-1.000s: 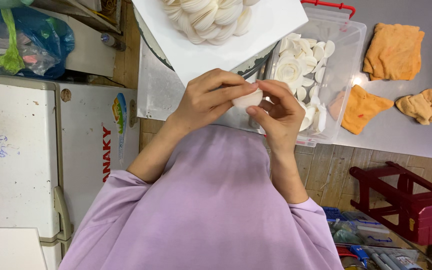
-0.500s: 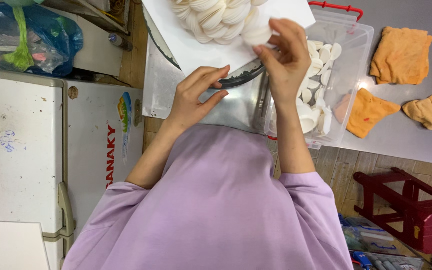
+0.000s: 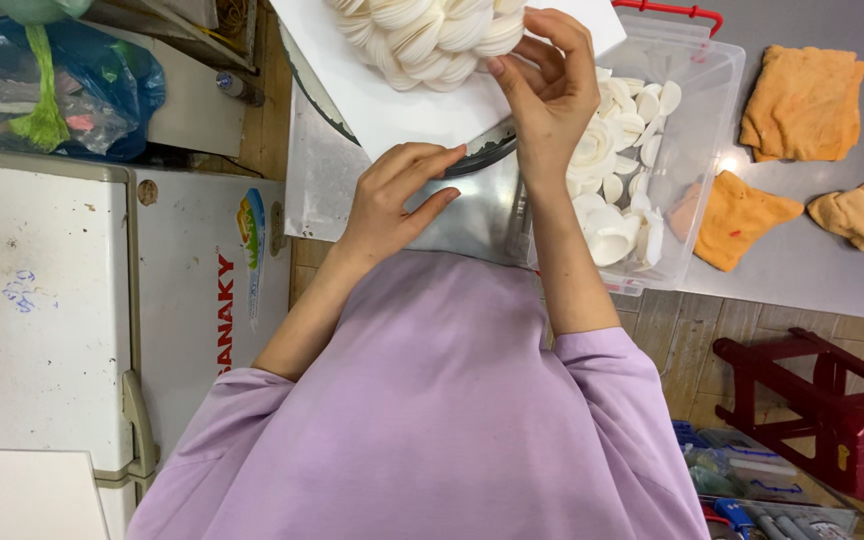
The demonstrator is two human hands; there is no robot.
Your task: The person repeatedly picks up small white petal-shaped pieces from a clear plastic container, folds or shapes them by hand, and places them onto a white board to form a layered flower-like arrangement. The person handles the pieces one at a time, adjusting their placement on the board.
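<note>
The right hand (image 3: 544, 85), up from the clear bin (image 3: 697, 130) of loose petals, now pinches a white petal (image 3: 505, 35) onto the petal cluster (image 3: 427, 35) at the white board's (image 3: 402, 110) far edge; left hand (image 3: 397, 195) rests open, empty, at the board's near edge.

You are in a small craft workshop: steel worktable (image 3: 812, 250), clear tub (image 3: 697, 120) of white petals (image 3: 612, 190), tool clutter beneath.

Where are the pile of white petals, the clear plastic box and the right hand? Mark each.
pile of white petals (image 3: 422, 40), head view, on the overlapping petals at its middle.
clear plastic box (image 3: 702, 100), head view, on its bare right wall.
right hand (image 3: 552, 90), head view, on the back of the hand.
</note>
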